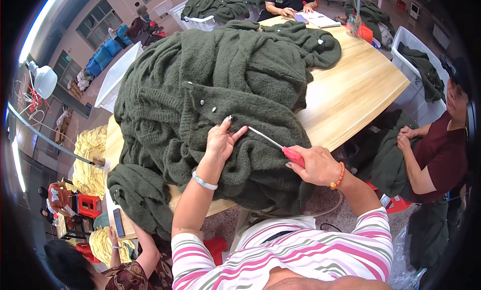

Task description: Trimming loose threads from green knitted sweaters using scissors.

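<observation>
A big heap of dark green knit garments (165, 69) covers most of the table. On its near side lies a buttoned front edge (250, 107) with a row of small pale buttons (202, 102). My left hand (223, 137) holds the knit beside the lowest visible button, thumb and forefinger apart and the other fingers partly hidden. In my right hand (316, 164) is a tool with a red handle and a long thin metal shaft (268, 137), like a screwdriver. The shaft lies across the knit, its tip close to my left thumb.
The pale wooden table (361, 84) shows on the right. White bins (421, 54) stand around it. People sit at the right, the lower left and the far side. A lamp (44, 80) hangs at the left, and a phone (118, 222) lies on the near left edge.
</observation>
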Demonstrator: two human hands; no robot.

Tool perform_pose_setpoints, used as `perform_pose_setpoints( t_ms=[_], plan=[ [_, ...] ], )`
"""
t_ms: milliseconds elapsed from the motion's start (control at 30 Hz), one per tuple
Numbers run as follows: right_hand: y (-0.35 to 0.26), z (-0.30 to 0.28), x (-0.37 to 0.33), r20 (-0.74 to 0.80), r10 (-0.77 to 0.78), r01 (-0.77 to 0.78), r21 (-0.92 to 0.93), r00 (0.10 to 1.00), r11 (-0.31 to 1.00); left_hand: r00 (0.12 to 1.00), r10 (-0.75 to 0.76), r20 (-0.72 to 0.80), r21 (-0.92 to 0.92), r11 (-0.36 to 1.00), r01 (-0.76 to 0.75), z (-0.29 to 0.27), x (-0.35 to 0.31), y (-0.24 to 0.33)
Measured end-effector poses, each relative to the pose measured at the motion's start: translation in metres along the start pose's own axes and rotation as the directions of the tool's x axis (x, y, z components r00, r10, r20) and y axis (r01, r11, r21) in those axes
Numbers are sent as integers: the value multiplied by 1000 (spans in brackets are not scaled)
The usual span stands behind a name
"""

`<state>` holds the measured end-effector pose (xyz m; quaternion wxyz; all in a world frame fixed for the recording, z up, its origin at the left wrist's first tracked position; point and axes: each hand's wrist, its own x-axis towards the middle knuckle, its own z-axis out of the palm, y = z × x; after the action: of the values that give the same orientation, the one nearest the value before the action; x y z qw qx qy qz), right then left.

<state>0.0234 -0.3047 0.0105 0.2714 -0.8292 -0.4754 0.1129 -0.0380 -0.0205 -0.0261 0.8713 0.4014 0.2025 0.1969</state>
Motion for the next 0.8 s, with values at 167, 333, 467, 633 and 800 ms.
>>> perform_pose_setpoints(
  t_ms=[167, 333, 467, 633, 800],
  plan=[
    [-4, 1, 4, 5, -14, 14, 24, 1000, 1000, 999, 8, 38, 4, 1000, -8, 5, -9, -3],
    [-7, -2, 0, 84, -69, 64, 52, 994, 997, 995, 68, 68, -2, 998, -68, 1, -31, 3],
    [8, -9, -7, -76, -153, 171, 419, 985, 892, 930, -249, 270, 379, 915, 135, 13, -101, 1],
    [26, -2, -1, -160, -12, 98, 545, 987, 833, 586, -802, 120, 984, 174, 36, -23, -161, 17],
    [30, 26, 14, -140, -85, 133, 380, 987, 916, 977, -205, 56, 618, 775, 128, -108, -183, 56]
  ],
)
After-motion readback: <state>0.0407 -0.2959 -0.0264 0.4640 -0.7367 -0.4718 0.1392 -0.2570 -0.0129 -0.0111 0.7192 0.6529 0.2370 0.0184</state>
